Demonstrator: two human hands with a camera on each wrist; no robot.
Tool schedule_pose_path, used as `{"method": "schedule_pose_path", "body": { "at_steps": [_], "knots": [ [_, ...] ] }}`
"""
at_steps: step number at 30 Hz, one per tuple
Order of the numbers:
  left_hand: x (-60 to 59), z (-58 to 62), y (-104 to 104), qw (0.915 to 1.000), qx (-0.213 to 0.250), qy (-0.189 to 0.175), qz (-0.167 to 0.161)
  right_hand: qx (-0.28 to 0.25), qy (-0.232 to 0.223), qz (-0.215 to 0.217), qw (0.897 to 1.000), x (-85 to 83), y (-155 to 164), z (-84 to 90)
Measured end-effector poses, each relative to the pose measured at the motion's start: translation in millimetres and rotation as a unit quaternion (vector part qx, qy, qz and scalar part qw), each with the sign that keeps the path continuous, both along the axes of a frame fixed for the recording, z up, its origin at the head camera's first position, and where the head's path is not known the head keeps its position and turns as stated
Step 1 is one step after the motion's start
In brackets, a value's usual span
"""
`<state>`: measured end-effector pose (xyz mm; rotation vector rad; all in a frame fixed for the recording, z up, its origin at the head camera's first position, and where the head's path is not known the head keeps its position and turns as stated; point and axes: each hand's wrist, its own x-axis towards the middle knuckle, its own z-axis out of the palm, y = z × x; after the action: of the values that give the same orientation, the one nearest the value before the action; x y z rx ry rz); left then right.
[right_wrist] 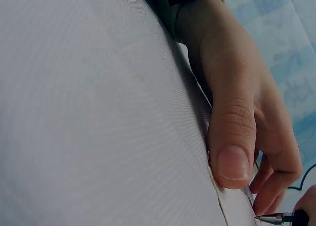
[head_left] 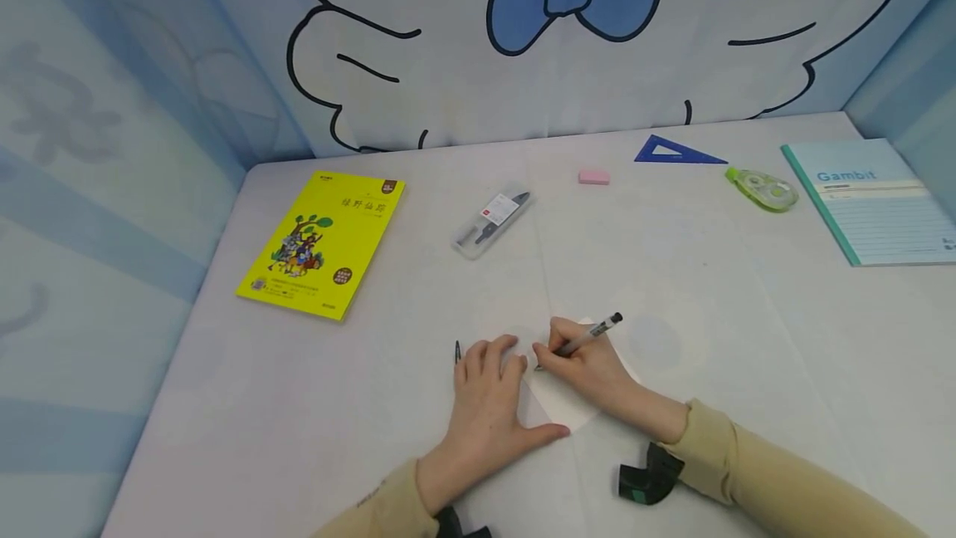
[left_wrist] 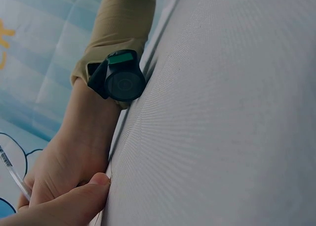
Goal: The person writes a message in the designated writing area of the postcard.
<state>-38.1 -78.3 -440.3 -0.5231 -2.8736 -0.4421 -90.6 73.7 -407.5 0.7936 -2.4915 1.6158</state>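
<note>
My left hand [head_left: 489, 397] lies flat on a small white sheet of paper [head_left: 562, 412] near the table's front edge, thumb spread to the right. Just right of it my right hand [head_left: 581, 362] grips a black-capped pen [head_left: 593, 332], its tip down on the paper by the left fingertips. In the right wrist view the left thumb [right_wrist: 232, 159] presses the paper edge and the pen tip [right_wrist: 276, 217] shows at the lower right. From the left wrist camera I see the right hand [left_wrist: 69, 161] and its clear pen barrel [left_wrist: 12, 174].
A small dark object [head_left: 457, 351] lies by the left fingers. Farther back are a yellow book [head_left: 321, 243], a clear compass case [head_left: 493, 218], a pink eraser [head_left: 593, 177], a blue triangle ruler [head_left: 675, 150], a green correction tape [head_left: 762, 188] and a Gambit notebook [head_left: 874, 202].
</note>
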Motion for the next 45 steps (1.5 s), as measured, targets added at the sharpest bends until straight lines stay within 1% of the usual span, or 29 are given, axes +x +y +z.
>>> {"method": "schedule_pose_path", "body": {
  "at_steps": [5,11,24,30,36,45],
  "knots": [
    [0.2,0.9,0.6,1.0,0.001,-0.005,-0.001,-0.006,0.011,0.012,1.0,-0.3,0.6,-0.5],
    [0.8,1.3,0.8,1.0,0.002,-0.001,0.0,-0.009,0.024,0.024,0.999,-0.5,1.3,-1.3],
    [0.5,2.5,0.3,0.9999,-0.003,-0.016,0.002,0.008,0.01,0.0,1.0,0.2,1.2,0.0],
    [0.4,2.1,0.0,0.9999,-0.002,-0.012,-0.001,0.007,0.008,0.005,1.0,-0.2,1.2,0.4],
    [0.7,2.9,-0.3,0.9999,-0.005,-0.009,-0.001,0.005,0.017,0.012,1.0,-0.6,0.8,-0.5],
    [0.6,4.0,-0.3,0.9998,-0.005,-0.018,0.0,0.003,0.009,0.008,1.0,-0.5,0.8,-0.3]
  ]
}}
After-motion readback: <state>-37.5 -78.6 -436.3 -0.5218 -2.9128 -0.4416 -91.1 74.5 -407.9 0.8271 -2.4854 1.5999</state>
